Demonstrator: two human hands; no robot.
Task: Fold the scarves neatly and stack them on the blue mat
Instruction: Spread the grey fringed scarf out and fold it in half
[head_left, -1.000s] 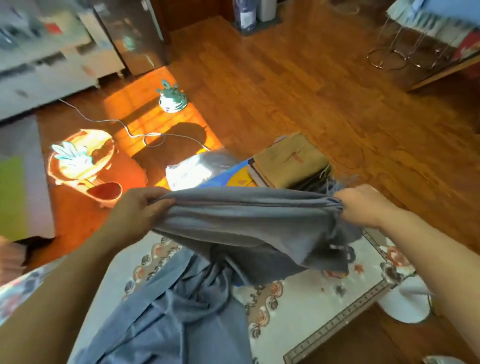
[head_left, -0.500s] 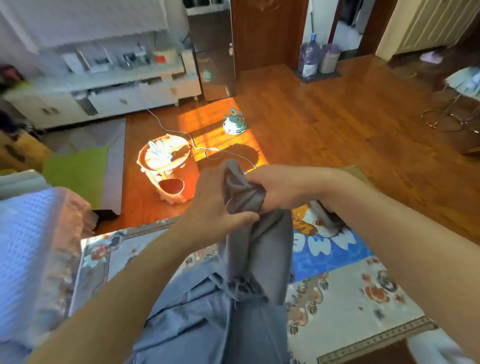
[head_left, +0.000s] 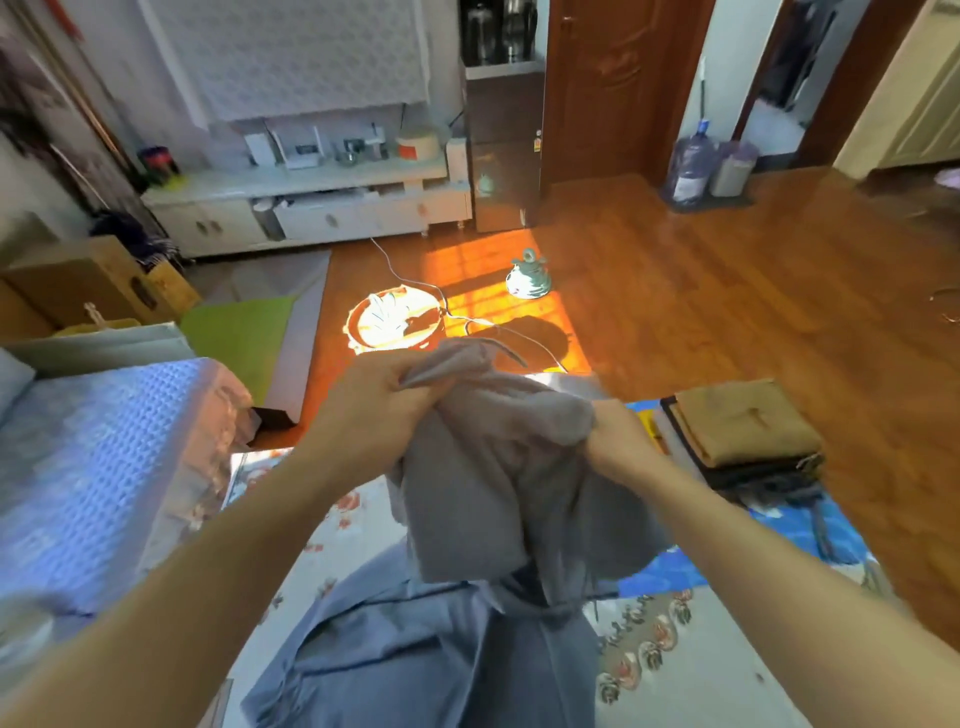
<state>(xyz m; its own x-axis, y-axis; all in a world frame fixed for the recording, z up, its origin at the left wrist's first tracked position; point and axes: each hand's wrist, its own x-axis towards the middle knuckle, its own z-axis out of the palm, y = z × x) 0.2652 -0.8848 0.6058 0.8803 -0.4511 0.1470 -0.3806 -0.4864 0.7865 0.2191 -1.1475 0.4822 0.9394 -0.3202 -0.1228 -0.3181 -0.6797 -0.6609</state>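
A long grey scarf (head_left: 483, 499) hangs bunched in the air in front of me, its lower length trailing down over a white floral rug (head_left: 691, 670). My left hand (head_left: 374, 410) grips the scarf's upper left edge in a fist. My right hand (head_left: 618, 441) grips the bunched fabric a little lower and to the right. The blue mat (head_left: 810, 530) lies on the floor to the right, partly hidden by the scarf. A stack of folded scarves (head_left: 743, 431), tan on top and dark beneath, rests on the mat's far end.
A blue-covered bed (head_left: 93, 467) fills the left. On the wooden floor ahead stand a round patterned basin (head_left: 395, 327), a small teapot-like ornament (head_left: 530, 278) and a white cable (head_left: 415, 291). A white low cabinet (head_left: 311, 208) and water bottles (head_left: 691, 166) line the far wall.
My hands went from holding the scarf stretched wide to meeting together, then parted slightly again. The view tilted upward, revealing the far wall, and the folded stack is back in sight.
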